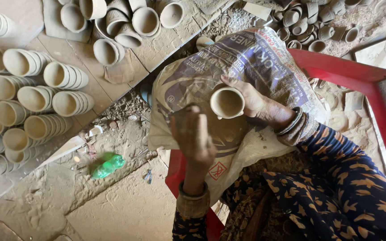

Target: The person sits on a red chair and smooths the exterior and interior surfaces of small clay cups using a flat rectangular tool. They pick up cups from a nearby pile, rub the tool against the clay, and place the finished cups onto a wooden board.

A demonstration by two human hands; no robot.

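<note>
cup: small unfired clay cup (227,103), pale tan, dusty, round rim, empty inside
pose: tipped so the mouth faces up at the camera
where: gripped in the right hand (251,100), held over the printed plastic sack (246,58) on the lap
near it: left hand (193,136) raised just beside it, fingers blurry

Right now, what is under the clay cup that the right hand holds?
Under the clay cup, held in the right hand, lies a printed woven sack spread over the lap. What the sack covers beneath the cup cannot be seen.
</note>
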